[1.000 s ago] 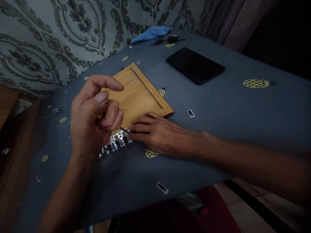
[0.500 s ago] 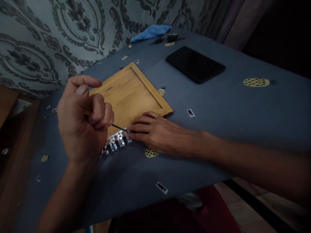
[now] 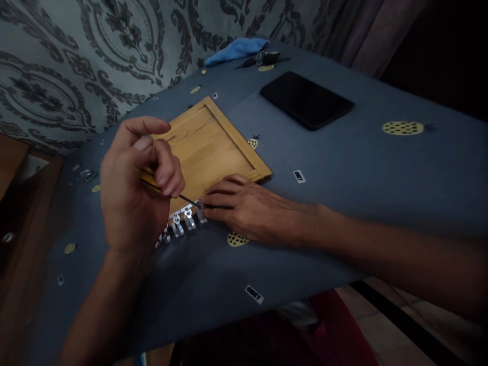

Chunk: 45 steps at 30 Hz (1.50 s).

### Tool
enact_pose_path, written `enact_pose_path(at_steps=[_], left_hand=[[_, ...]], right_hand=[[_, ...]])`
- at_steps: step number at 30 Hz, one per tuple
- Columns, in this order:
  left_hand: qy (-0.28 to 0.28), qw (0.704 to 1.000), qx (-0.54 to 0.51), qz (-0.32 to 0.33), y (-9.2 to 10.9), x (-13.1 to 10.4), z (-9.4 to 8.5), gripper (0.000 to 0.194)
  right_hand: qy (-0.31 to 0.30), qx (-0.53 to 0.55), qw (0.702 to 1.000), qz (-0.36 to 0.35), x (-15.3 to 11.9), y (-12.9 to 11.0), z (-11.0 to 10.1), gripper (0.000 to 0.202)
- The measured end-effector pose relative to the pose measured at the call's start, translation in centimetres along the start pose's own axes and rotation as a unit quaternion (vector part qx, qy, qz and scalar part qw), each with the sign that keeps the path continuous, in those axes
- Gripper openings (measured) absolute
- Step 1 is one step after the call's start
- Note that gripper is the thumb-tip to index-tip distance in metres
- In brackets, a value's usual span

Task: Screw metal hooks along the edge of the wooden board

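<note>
My left hand [image 3: 139,183] is closed around a screwdriver [image 3: 187,201], whose handle is mostly hidden in the palm. Its thin dark shaft slants down to the right, reaching the end of a shiny metal hook rack [image 3: 188,217]. That rack runs along the near edge of a framed wooden board [image 3: 213,145], its hooks pointing toward me. My right hand [image 3: 253,211] lies fairly flat over the board's near corner, fingers stretched out. Its fingertips touch the rack's right end beside the screwdriver tip. Whether they steady a screw there is hidden.
A black tablet or phone [image 3: 307,100] lies beyond the board to the right. Farther back are a blue cloth [image 3: 237,51] and a dark tool [image 3: 263,59]. Small shiny pieces [image 3: 87,175] rest left of my left hand. A patterned wall [image 3: 122,46] borders the table's far left.
My left hand has shifted slightly right and its fingers have turned around the screwdriver. More of the small shiny pieces at left show now. My right hand and the board stay put.
</note>
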<state>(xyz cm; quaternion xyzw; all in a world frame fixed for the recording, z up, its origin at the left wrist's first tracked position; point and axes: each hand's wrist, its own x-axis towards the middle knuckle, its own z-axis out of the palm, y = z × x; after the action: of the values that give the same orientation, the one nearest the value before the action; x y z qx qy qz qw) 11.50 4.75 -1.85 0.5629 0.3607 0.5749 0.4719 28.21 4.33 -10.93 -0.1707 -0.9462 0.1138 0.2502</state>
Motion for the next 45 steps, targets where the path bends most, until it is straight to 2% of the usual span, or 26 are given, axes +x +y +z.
enact_pose_path(at_steps=[5,9,20,26,28,32,34,45], left_hand=[[0.059,0.998,0.008,0.027,0.1,-0.1,0.5,0.014],[0.06,0.996,0.0,0.065,-0.2,-0.2,0.9,0.024],[-0.039,0.998,0.006,0.039,-0.2,0.6,0.9,0.036],[-0.112,0.993,0.002,0.027,0.0,0.7,0.8,0.023],[-0.089,0.996,0.003,0.027,0.3,0.5,0.9,0.025],[0.027,0.998,0.016,0.061,1.2,-0.2,1.3,0.037],[0.064,0.995,0.027,0.065,1.5,-0.4,1.5,0.039],[0.055,0.997,0.012,0.046,0.6,-0.2,0.9,0.033]], right_hand=[[-0.004,0.007,1.0,0.0,0.1,0.0,0.0,0.031],[-0.007,0.0,1.0,0.003,0.1,0.0,0.0,0.031],[-0.011,-0.006,1.0,0.007,0.3,-0.1,0.1,0.029],[-0.027,0.0,1.0,0.014,0.3,-0.2,-0.1,0.029],[-0.027,-0.002,1.0,0.013,0.3,-0.2,-0.1,0.029],[-0.018,-0.009,1.0,0.005,0.2,-0.1,0.0,0.028],[-0.01,-0.012,1.0,0.002,0.2,0.0,0.1,0.029],[-0.016,-0.008,1.0,0.004,0.1,0.1,0.0,0.032]])
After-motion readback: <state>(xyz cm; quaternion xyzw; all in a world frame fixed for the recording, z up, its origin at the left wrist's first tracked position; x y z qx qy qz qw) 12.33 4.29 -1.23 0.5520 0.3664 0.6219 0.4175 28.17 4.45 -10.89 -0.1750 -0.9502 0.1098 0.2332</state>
